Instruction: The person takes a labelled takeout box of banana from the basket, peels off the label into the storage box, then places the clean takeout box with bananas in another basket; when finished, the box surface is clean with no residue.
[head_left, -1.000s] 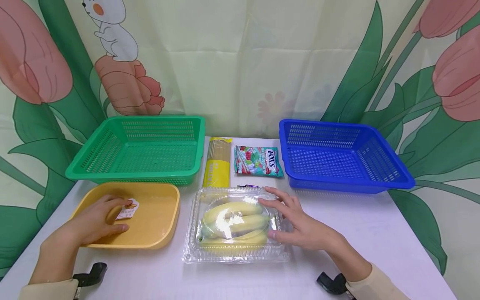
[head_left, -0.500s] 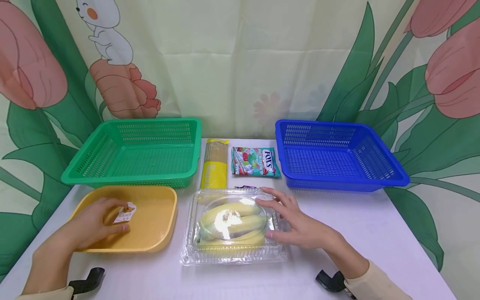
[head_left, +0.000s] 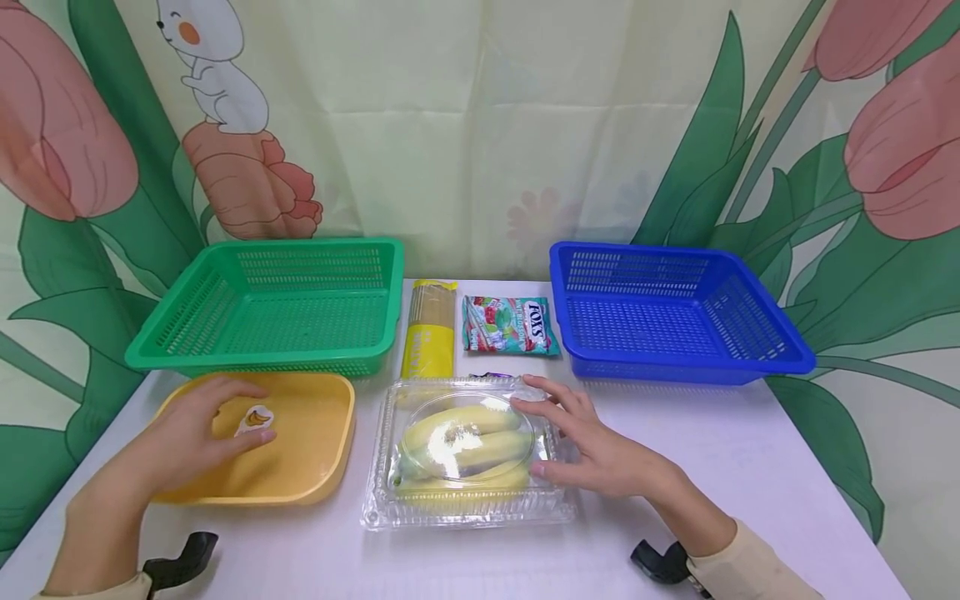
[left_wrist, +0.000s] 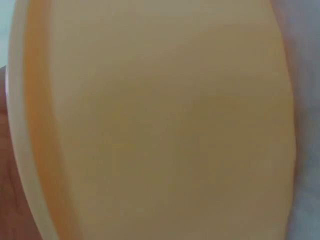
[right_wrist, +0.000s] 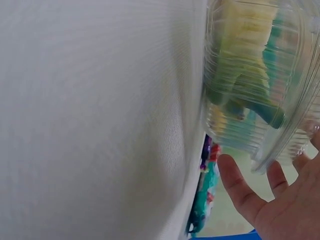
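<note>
My left hand (head_left: 187,442) is over the yellow tray (head_left: 318,433), thumb and fingers spread apart. A small white label with a banana picture (head_left: 257,418) lies in the tray between them. In the left wrist view the tray's outer wall (left_wrist: 170,120) fills the picture. A clear plastic clamshell box (head_left: 468,517) stands in front of me on the table, with several bananas (head_left: 465,446) inside. At its right side is my right hand (head_left: 600,446), fingers loosely spread and fingertips at the lid's edge. The right wrist view shows these fingers (right_wrist: 240,185) beside the box.
A green basket (head_left: 322,358) stands behind the tray, a blue basket (head_left: 690,367) at the back right. Between them lie a yellow-wrapped noodle pack (head_left: 429,333) and a Fox's candy bag (head_left: 510,325). A small purple wrapper (head_left: 491,375) shows just behind the box.
My left thumb and fingers have parted and let go of the label, which now lies in the tray. The right hand and the box have stayed in place.
</note>
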